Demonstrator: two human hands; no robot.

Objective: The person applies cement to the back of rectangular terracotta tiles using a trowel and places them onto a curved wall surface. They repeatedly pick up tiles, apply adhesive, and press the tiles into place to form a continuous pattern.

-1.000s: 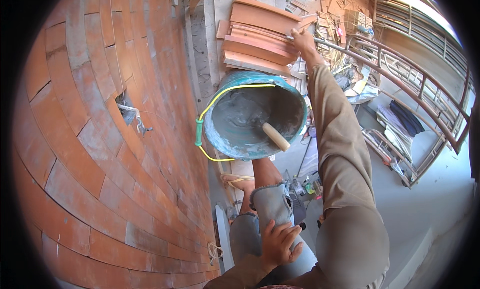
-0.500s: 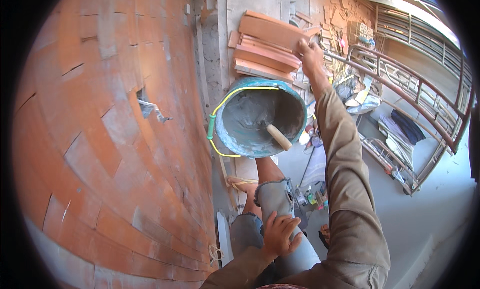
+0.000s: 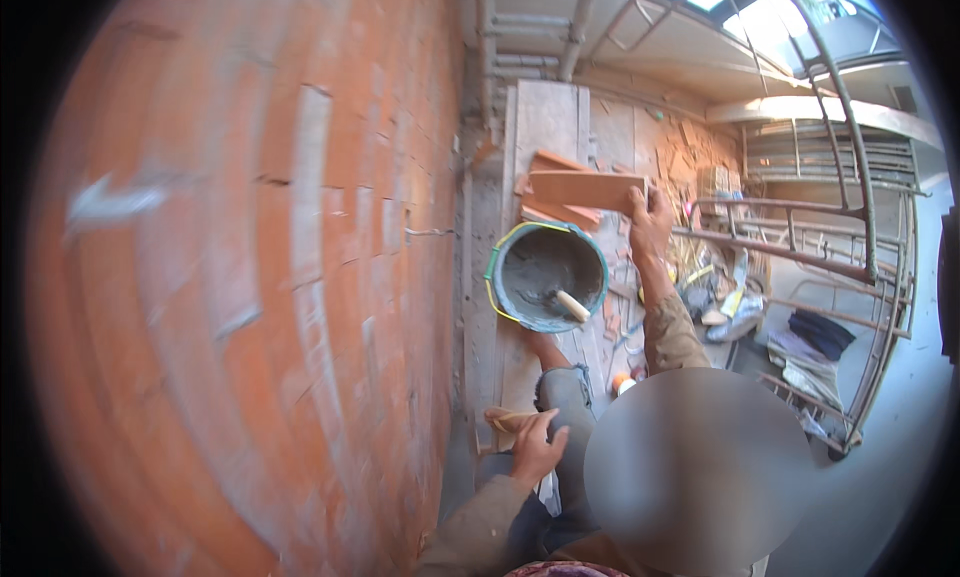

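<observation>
My right hand (image 3: 652,225) grips a flat terracotta brick (image 3: 585,190) by its right end, fingers wrapped round the edge. The brick appears raised above a small stack of similar terracotta bricks (image 3: 562,213). Just nearer stands a teal-rimmed bucket (image 3: 503,305) of wet grey mortar (image 3: 540,262), its yellow handle folded against the rim. A tool with a pale wooden handle (image 3: 572,305) leans in the mortar; its blade is hidden. My left hand (image 3: 537,449) is empty with its fingers apart, over my bent leg beside my sandalled foot.
A brick wall (image 3: 330,237) with mortar smears rises close on the left. Planks (image 3: 548,117) run ahead under the bricks. Metal scaffold frames (image 3: 800,252) stand on the right, near broken bricks and mixed clutter (image 3: 735,302). A blurred disc covers the lower right.
My right hand has lifted the brick off the stack. My left hand has come away from my knee and moved forward. The view has tilted up, showing more scaffold and roof.
</observation>
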